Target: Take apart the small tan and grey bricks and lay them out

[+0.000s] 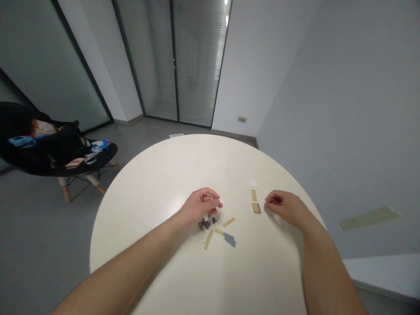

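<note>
My left hand (201,204) hovers over a small heap of black building-brick pieces (205,224), its fingers curled in and the thumb close to the fingertips. Whatever it may hold is too small to make out. To the right, the fingers of my right hand (285,206) are pinched together, and anything between them is hidden. Just left of those fingertips lies a tan studded plate (255,208) with a grey edge. A smaller tan plate (253,195) is beyond it. Near the heap are tan strips (208,239), (229,222) and grey wedge-shaped plates (230,239).
A white piece (254,183) lies beyond the tan plates on the round white table (157,175). At left stands a black chair (108,153) bearing a black bag (65,144) and packets. A wall (354,131) rises close on the right; glass doors (177,65) are behind the table.
</note>
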A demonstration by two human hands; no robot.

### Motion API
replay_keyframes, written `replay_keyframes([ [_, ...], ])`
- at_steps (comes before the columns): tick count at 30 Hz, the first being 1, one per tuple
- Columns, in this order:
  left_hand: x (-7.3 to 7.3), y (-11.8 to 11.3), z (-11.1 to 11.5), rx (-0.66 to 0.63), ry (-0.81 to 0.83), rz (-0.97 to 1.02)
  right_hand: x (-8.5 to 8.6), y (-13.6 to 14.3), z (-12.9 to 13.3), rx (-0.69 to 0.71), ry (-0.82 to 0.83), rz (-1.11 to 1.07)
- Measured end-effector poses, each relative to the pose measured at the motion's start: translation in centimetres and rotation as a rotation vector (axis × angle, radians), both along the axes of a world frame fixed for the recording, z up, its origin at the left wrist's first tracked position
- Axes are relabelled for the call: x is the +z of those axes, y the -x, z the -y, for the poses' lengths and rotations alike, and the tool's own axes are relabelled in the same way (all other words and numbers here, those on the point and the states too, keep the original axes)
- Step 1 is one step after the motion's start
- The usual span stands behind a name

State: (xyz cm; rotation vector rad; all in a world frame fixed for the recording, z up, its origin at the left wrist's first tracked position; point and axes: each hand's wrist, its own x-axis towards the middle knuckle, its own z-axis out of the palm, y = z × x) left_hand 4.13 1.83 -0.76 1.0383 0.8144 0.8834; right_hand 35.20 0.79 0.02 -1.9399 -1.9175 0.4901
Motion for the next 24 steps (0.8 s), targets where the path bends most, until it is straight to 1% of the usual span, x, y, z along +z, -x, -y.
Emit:
replay_keyframes([
  [3, 0.1, 0.0, 0.0, 0.001, -0.002, -0.003, -0.5, -0.6, 0.1, 0.014, 0.126, -0.005],
  [6, 0.1, 0.1, -0.2, 0.003, -0.015, -0.009, -0.8, -0.3, 0.0, 0.02, 0.179, -0.04],
  [12, 0.0, 0.2, -0.3, 0.012, -0.021, -0.021, -1.0, -0.3, -0.2, 0.01, 0.189, -0.057],
  [17, 0.1, 0.2, -0.3, 0.007, -0.024, -0.02, -1.3, -0.7, -0.3, 0.054, 0.172, -0.088],
  [21, 0.1, 0.2, -0.3, 0.014, -0.025, -0.024, -1.1, -0.4, -0.4, 0.055, 0.141, -0.042],
  [24, 0.1, 0.2, -0.3, 0.014, -0.021, -0.031, -0.9, -0.1, -0.4, 0.053, 0.136, -0.061],
])
